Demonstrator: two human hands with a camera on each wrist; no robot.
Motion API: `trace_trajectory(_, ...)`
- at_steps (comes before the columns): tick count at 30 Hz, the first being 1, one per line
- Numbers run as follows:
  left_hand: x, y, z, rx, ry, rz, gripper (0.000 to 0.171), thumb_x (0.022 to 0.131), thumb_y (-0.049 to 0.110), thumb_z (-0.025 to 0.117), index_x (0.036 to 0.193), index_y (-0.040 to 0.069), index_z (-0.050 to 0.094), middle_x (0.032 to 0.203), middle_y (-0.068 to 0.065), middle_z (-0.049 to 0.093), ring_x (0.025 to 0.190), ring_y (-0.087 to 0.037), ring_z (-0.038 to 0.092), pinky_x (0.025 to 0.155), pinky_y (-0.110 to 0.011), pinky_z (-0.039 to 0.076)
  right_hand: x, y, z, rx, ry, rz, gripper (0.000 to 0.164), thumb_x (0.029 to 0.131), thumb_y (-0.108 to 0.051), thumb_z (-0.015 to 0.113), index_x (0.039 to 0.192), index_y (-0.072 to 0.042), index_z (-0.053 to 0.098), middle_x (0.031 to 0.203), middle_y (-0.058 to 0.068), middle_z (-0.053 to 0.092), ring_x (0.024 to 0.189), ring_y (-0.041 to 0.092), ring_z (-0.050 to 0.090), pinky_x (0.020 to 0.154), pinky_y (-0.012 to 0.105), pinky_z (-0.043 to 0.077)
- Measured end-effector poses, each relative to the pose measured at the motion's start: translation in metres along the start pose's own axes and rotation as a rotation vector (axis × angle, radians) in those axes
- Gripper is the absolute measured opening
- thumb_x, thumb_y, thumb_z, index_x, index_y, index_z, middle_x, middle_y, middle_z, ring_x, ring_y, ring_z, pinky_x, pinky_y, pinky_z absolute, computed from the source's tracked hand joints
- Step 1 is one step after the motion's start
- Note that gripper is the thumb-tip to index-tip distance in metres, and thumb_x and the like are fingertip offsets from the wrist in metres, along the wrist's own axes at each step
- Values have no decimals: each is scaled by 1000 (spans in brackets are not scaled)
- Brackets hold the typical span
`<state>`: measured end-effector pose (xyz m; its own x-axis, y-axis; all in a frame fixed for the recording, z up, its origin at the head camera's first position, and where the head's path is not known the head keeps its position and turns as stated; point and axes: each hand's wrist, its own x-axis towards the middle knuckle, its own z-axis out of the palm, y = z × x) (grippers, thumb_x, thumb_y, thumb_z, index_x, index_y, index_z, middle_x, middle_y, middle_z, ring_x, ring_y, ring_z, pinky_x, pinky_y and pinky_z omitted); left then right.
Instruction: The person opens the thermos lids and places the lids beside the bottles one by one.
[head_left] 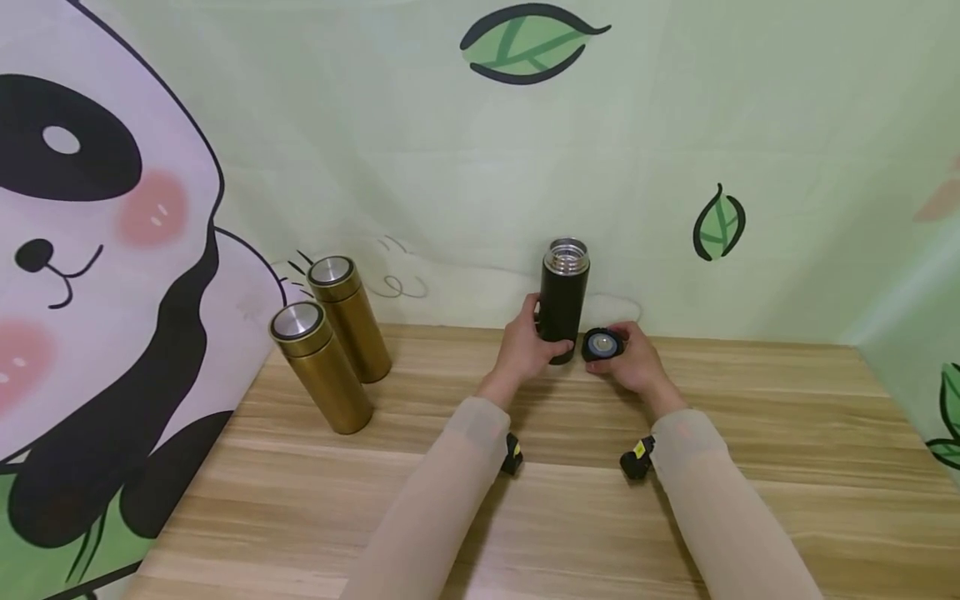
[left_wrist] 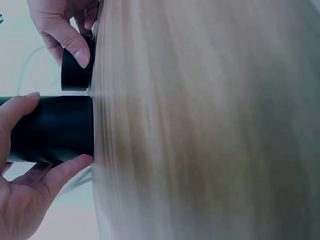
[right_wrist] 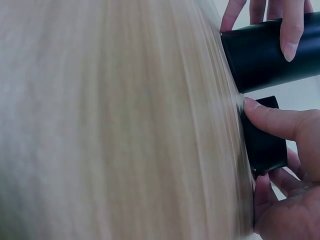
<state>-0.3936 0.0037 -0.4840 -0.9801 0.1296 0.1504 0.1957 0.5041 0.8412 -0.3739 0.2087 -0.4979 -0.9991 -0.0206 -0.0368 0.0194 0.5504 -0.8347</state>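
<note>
A black thermos bottle (head_left: 562, 300) stands upright near the back of the table, its steel threaded mouth uncovered. My left hand (head_left: 527, 342) grips its lower part, thumb toward the base; the left wrist view shows fingers on both sides of the black body (left_wrist: 55, 127). Just to the right, my right hand (head_left: 636, 357) holds the black lid (head_left: 603, 343), whose pale inner side with a round centre faces up. In the right wrist view the thumb presses along the wall of the lid (right_wrist: 265, 145), which sits right at the tabletop, close beside the bottle's base.
Two gold thermos bottles with steel-topped lids, a nearer one (head_left: 322, 367) and a farther one (head_left: 350, 321), stand upright at the left of the wooden table (head_left: 570, 533). Behind the table hangs a pale green backdrop (head_left: 420, 167) with a panda and leaves.
</note>
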Motion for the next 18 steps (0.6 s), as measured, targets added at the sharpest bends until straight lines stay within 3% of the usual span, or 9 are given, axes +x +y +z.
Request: trace_trajectory(18,1,1,-1,-1,-34,-50,93,83,22,88,157,22,31,144,-20,61,130,-33,62,109,-47,48,0,-1,1,21,0,39,86,80,-10,87,148,7,37,149,32,47,141,45,43,122,53,30)
